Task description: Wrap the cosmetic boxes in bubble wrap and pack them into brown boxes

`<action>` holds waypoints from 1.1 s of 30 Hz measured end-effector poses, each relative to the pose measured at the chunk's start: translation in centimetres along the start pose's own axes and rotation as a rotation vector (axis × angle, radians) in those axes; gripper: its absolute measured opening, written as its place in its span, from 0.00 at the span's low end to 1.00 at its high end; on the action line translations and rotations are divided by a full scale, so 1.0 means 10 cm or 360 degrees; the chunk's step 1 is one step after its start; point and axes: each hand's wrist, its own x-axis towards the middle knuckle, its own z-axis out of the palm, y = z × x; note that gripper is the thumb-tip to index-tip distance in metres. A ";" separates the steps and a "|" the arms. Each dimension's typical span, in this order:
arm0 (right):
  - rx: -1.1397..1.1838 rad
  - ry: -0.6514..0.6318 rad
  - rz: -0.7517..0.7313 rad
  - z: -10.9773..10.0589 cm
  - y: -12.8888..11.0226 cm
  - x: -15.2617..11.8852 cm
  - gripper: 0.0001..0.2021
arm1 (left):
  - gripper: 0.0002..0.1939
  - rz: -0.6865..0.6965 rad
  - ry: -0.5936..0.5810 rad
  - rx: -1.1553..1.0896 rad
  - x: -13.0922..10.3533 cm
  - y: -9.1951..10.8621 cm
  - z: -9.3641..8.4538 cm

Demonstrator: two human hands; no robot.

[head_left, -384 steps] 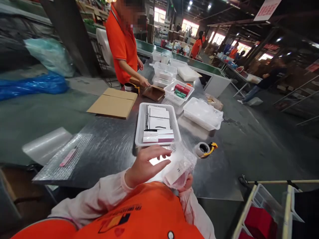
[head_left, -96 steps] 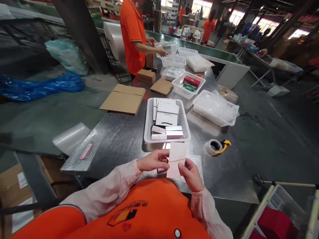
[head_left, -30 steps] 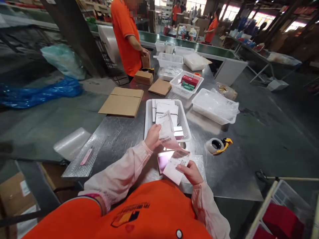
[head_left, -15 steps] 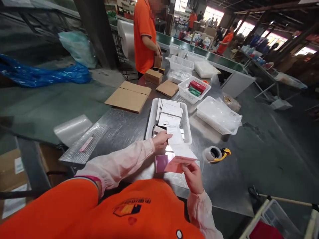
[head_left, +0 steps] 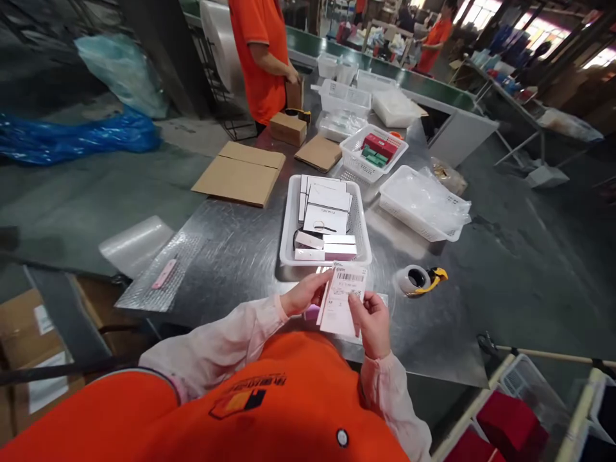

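White paper slip: folded, held above the tabletop between both hands, long axis pointing away from the body.
Left hand: pinching its left edge.
Right hand: grasping its right side, thumb over the printed face.
Purple item: below the left hand, mostly hidden.
White basket: just beyond the slip, filled with cartons.
Tape roll: apart, rightward.

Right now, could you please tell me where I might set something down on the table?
Bare metal shows on the table between the bubble wrap and the white basket, and from the tape to the near right corner. Crowded: beyond that basket, with cardboard and more baskets, and in front of it, where the left hand and right hand hold papers.
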 end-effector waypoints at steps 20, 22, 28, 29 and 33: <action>-0.0074 0.0037 -0.0156 -0.01 0.18 0.08 0.25 | 0.25 -0.0070 0.0009 0.0148 -0.03 -0.06 -0.02; 0.0024 -0.0121 -0.0041 0.01 0.24 0.10 0.25 | 0.26 -0.0079 -0.0058 0.0121 -0.04 -0.05 0.03; 0.0512 -0.0396 0.0431 -0.12 0.32 0.19 0.29 | 0.26 -0.0038 -0.0027 0.0563 0.15 -0.05 -0.14; 0.0563 -0.0326 0.0406 -0.20 0.30 0.21 0.29 | 0.24 0.0050 0.0111 0.0725 0.19 -0.08 -0.23; 0.0623 -0.0113 0.0257 -0.54 0.24 0.29 0.33 | 0.32 0.0352 0.0320 0.1543 0.29 -0.40 -0.54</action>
